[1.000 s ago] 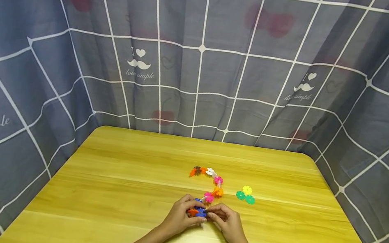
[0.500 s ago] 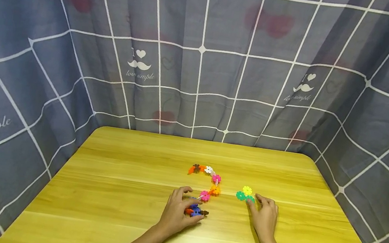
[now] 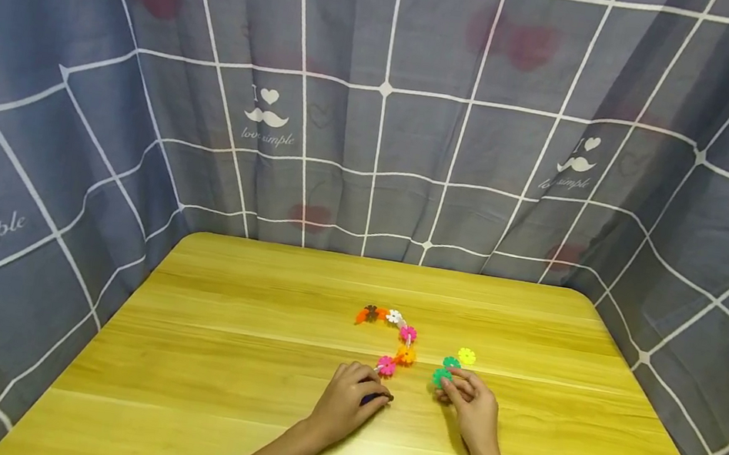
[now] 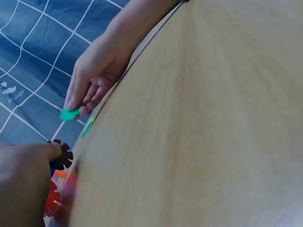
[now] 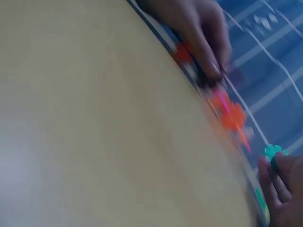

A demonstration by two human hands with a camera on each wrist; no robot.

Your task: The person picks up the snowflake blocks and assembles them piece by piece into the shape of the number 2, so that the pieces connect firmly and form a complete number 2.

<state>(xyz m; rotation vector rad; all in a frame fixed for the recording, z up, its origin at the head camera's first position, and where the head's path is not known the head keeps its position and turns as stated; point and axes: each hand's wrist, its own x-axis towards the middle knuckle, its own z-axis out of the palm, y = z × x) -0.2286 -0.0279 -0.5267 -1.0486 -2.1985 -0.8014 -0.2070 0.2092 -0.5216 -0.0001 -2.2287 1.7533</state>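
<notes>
My right hand [image 3: 475, 414] pinches a green notched flower disc [image 3: 442, 378] between thumb and fingers, above the table. In the left wrist view that green disc [image 4: 69, 114] sticks out from the fingertips. My left hand [image 3: 345, 404] grips the near end of a chain of interlocked flower discs [image 3: 406, 355]. A dark brown disc [image 4: 63, 155] shows at its fingertips, with a red disc [image 4: 52, 198] below the hand. The fingers hide most of the blue discs at that end. From there the chain curves away in pink, orange, white and brown.
A yellow flower disc [image 3: 467, 356] and a second green disc [image 3: 451, 362] lie just beyond my right hand. The wooden table [image 3: 213, 362] ends at a grey checked curtain [image 3: 313, 197], which also hangs along both sides.
My right hand left the chain, reached the loose discs on the right, took one green disc and is moving back left with it. My left hand closed further over the chain's near end.
</notes>
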